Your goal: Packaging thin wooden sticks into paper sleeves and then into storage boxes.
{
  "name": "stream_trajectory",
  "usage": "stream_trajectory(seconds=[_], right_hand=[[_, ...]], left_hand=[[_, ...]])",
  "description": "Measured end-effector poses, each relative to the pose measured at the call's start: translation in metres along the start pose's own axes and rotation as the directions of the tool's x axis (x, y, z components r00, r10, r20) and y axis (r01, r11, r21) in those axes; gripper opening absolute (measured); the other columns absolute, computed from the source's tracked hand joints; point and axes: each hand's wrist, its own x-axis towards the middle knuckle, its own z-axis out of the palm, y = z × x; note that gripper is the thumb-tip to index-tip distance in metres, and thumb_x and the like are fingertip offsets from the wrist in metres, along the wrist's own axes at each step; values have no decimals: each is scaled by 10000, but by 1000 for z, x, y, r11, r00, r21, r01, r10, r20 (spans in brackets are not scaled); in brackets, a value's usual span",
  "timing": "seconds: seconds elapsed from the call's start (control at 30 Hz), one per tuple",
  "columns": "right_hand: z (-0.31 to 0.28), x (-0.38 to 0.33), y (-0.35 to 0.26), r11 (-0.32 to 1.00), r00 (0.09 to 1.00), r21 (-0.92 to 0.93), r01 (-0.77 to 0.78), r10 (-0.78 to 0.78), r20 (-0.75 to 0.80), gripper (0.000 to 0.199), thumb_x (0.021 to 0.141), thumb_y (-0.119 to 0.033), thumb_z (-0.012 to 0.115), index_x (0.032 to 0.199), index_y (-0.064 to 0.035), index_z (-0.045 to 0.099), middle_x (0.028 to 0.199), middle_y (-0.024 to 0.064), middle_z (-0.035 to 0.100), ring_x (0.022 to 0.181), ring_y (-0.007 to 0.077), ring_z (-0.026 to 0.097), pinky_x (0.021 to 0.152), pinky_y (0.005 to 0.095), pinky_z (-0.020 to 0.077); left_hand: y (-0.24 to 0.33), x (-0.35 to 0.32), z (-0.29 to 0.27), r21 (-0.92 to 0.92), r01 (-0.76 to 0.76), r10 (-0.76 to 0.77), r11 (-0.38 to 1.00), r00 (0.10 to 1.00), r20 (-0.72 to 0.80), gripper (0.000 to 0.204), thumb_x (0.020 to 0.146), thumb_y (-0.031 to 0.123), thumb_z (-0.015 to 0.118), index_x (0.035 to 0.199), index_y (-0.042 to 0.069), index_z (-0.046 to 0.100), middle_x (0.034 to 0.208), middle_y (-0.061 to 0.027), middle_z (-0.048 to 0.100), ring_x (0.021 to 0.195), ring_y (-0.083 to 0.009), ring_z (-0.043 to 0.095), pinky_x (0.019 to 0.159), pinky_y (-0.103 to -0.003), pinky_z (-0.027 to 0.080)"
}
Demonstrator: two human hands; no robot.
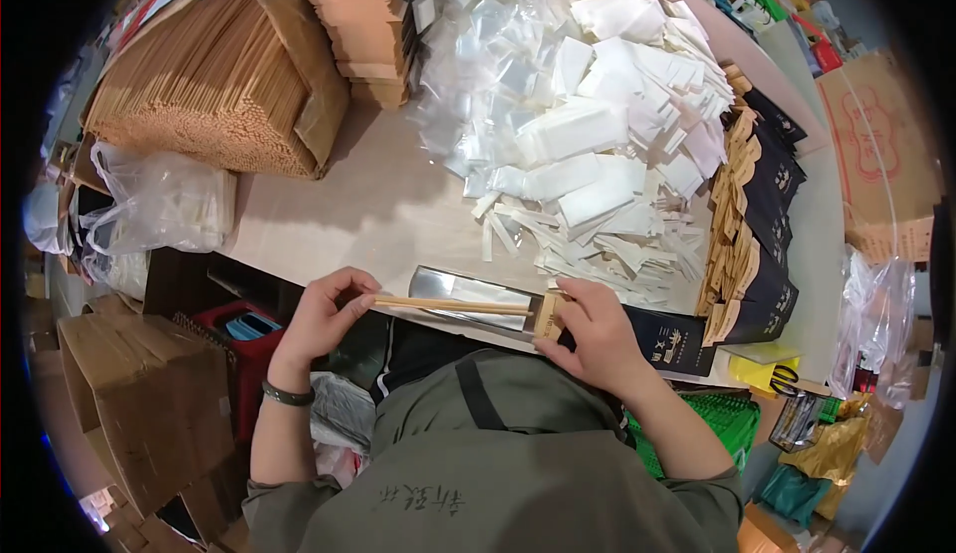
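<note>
My left hand (340, 306) pinches one end of a pair of wooden chopsticks (453, 305). They lie level over a shiny metal tray (434, 283) at the table's front edge. Their other ends meet the tan mouth of a black paper chopstick sleeve (548, 316); how far inside they reach is hidden. My right hand (595, 332) grips that sleeve between thumb and fingers. Beside this hand on the right lies another black sleeve (667, 342) with light print. Rows of black sleeves with tan ends (762, 244) stand along the table's right side.
A big bundle of chopsticks (204, 90) in brown paper stands at the far left, near a tan cardboard stack (360, 20). Clear plastic wrappers (478, 75) and white packets (607, 120) are heaped mid-table. Cardboard boxes (149, 394) stand at lower left; scissors (785, 380) lie at right.
</note>
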Motion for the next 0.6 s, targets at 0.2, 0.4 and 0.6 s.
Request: stream_trajectory(seconds=[0.2, 0.4, 0.6], right_hand=[[15, -13, 6, 998, 988, -27, 54, -50, 148, 396, 714, -210, 815, 974, 0, 601, 1319, 233, 531, 1159, 401, 540, 983, 484, 456], [17, 0, -6, 997, 991, -76, -23, 32, 126, 402, 688, -182, 816, 976, -9, 595, 1306, 222, 539, 1173, 393, 533, 996, 474, 446], [31, -6, -8, 996, 997, -66, -55, 59, 58, 454, 657, -162, 804, 1034, -8, 603, 1272, 226, 552, 1175, 382, 535, 983, 444, 453]], left_hand=[[1, 38, 44, 201, -158, 151, 967, 987, 49, 113, 841, -67, 676, 931, -10, 639, 925, -69, 643, 851, -166, 643, 769, -302, 534], [25, 46, 116, 417, -113, 255, 902, 919, -302, 201, 803, 14, 746, 994, 21, 682, 1040, -99, 642, 960, -217, 640, 851, -342, 524], [58, 39, 146, -95, -61, 76, 994, 983, 167, 432, 852, 119, 739, 1237, 0, 583, 1146, -141, 638, 1019, -220, 640, 900, -342, 514]])
